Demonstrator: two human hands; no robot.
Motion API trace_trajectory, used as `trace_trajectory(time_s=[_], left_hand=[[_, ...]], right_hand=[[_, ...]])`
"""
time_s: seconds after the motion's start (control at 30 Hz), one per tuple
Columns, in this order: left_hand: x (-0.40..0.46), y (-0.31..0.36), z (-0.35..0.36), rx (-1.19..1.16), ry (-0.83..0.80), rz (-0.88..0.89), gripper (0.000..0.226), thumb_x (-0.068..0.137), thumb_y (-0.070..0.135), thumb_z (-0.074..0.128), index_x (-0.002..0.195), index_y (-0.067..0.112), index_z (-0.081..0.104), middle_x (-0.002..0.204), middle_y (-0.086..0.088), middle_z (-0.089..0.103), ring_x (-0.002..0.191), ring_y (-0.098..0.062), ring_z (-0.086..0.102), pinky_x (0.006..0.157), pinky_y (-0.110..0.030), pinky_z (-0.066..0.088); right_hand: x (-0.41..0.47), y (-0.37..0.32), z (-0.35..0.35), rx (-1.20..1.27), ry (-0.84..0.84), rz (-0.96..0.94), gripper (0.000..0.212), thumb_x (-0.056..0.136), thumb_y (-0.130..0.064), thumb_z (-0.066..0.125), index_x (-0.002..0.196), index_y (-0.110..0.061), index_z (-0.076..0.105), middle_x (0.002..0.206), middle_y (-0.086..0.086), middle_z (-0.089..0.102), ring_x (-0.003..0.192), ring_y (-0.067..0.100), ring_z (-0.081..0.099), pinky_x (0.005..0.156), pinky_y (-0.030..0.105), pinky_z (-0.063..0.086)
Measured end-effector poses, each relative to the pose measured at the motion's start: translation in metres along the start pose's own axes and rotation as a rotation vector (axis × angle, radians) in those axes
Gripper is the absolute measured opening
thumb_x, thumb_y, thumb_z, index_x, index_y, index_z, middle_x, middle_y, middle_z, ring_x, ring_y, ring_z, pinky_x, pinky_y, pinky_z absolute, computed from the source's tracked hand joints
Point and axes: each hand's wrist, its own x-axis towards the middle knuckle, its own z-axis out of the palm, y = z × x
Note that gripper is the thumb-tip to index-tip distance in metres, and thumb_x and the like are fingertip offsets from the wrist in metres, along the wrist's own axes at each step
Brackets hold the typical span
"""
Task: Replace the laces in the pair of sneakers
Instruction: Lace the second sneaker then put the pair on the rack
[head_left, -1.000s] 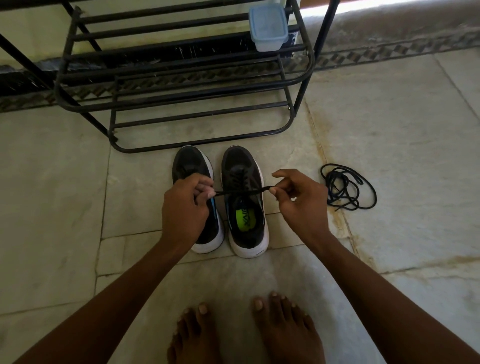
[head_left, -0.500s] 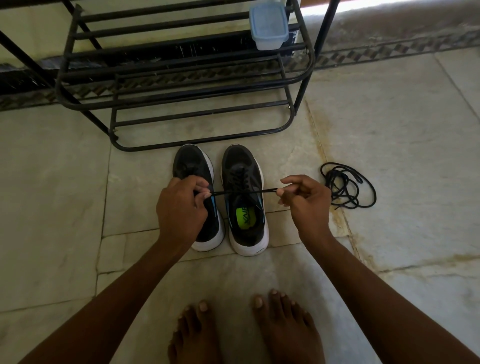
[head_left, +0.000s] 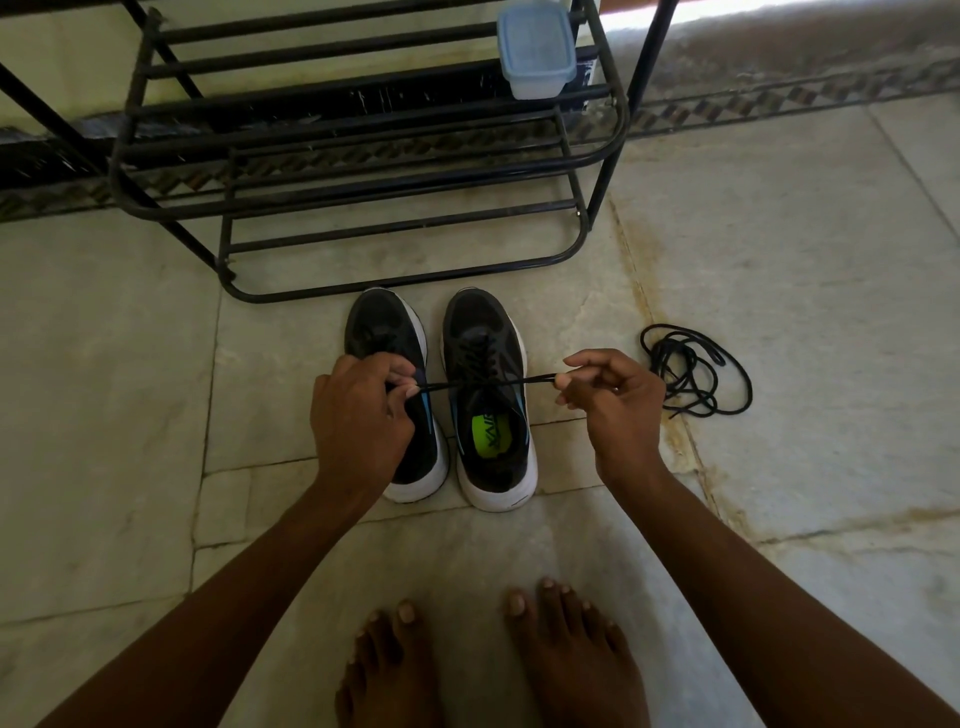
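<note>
Above stone floor (head_left: 779, 291), hands pinching taut lace (head_left: 488, 383) ends.

- We reach both bare forearms forward and down, our wrists level and well apart
- Our left hand (head_left: 358, 415) shows its back, fingers curled inward, thumb and forefinger pinching one end of a black lace (head_left: 488, 383)
- Our right hand (head_left: 613, 400) pinches the other end, remaining fingers loosely bent, the lace taut between them
- Our bare feet (head_left: 483, 670) stand side by side below
</note>
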Motion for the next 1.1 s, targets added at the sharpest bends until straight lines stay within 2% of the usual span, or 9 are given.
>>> trace_trajectory(time_s=[0.4, 0.57, 0.7, 0.77, 0.83, 0.97, 1.03, 1.1], left_hand=[[-0.001, -0.005, 0.003, -0.031, 0.037, 0.004, 0.021, 0.080, 0.004, 0.082, 0.094, 0.017, 0.072, 0.082, 0.025, 0.045, 0.076, -0.019, 0.063, 0.069, -0.050, 0.056], [0.000, -0.007, 0.004, 0.004, 0.058, 0.052, 0.019, 0.080, 0.004, 0.081, 0.093, 0.015, 0.072, 0.082, 0.005, 0.066, 0.075, -0.022, 0.065, 0.067, -0.048, 0.056], [-0.003, -0.012, 0.007, -0.018, 0.042, 0.151, 0.018, 0.085, 0.006, 0.078, 0.100, 0.012, 0.069, 0.091, -0.002, 0.070, 0.089, -0.021, 0.060, 0.077, -0.040, 0.050], [-0.012, -0.016, 0.005, -0.028, 0.037, 0.194, 0.017, 0.090, 0.014, 0.074, 0.105, 0.009, 0.067, 0.103, -0.007, 0.067, 0.098, -0.023, 0.058, 0.084, -0.032, 0.045], [-0.027, -0.021, 0.003, -0.012, 0.045, 0.190, 0.019, 0.094, 0.025, 0.066, 0.105, 0.010, 0.064, 0.107, -0.007, 0.062, 0.099, -0.019, 0.054, 0.085, -0.028, 0.040], [-0.062, -0.033, -0.002, 0.082, -0.024, 0.176, 0.027, 0.095, 0.040, 0.060, 0.099, 0.013, 0.065, 0.097, -0.001, 0.061, 0.091, -0.018, 0.056, 0.083, -0.029, 0.035], [-0.073, -0.040, -0.004, 0.140, -0.108, 0.207, 0.034, 0.093, 0.046, 0.061, 0.103, 0.015, 0.068, 0.102, -0.001, 0.065, 0.098, -0.019, 0.059, 0.089, -0.032, 0.037], [-0.077, -0.045, -0.004, 0.211, -0.181, 0.284, 0.041, 0.089, 0.049, 0.063, 0.112, 0.015, 0.067, 0.109, -0.003, 0.068, 0.107, -0.023, 0.062, 0.098, -0.042, 0.039]], right_hand=[[0.000, 0.003, -0.001, -0.017, -0.007, -0.029, 0.013, 0.081, 0.010, 0.072, 0.090, 0.002, 0.070, 0.069, 0.021, 0.068, 0.060, 0.031, 0.067, 0.061, 0.032, 0.056], [-0.001, 0.004, -0.003, -0.044, -0.026, -0.060, 0.010, 0.083, 0.009, 0.073, 0.089, 0.002, 0.069, 0.070, 0.018, 0.069, 0.061, 0.031, 0.068, 0.062, 0.034, 0.056], [-0.005, 0.006, -0.004, -0.160, -0.061, -0.089, 0.019, 0.086, -0.010, 0.079, 0.098, -0.005, 0.066, 0.076, 0.007, 0.071, 0.070, 0.023, 0.071, 0.067, 0.035, 0.059], [-0.013, 0.006, -0.004, -0.300, -0.018, -0.088, 0.025, 0.085, -0.022, 0.082, 0.098, -0.013, 0.062, 0.077, -0.002, 0.069, 0.074, 0.014, 0.069, 0.068, 0.030, 0.058], [-0.024, 0.005, -0.005, -0.408, -0.005, -0.171, 0.024, 0.086, -0.023, 0.081, 0.094, -0.014, 0.060, 0.078, -0.004, 0.065, 0.073, 0.012, 0.065, 0.065, 0.029, 0.056], [-0.045, 0.007, -0.004, -0.548, -0.175, -0.526, 0.014, 0.092, -0.016, 0.073, 0.089, -0.007, 0.063, 0.087, 0.001, 0.058, 0.080, 0.014, 0.056, 0.068, 0.025, 0.046], [-0.053, 0.005, 0.002, -0.655, -0.357, -0.598, 0.020, 0.094, -0.027, 0.068, 0.094, -0.007, 0.066, 0.094, 0.004, 0.057, 0.087, 0.017, 0.054, 0.074, 0.028, 0.045], [-0.054, 0.007, 0.008, -0.874, -0.546, -0.641, 0.035, 0.093, -0.047, 0.062, 0.101, -0.013, 0.068, 0.103, 0.002, 0.058, 0.097, 0.018, 0.052, 0.083, 0.032, 0.045]])
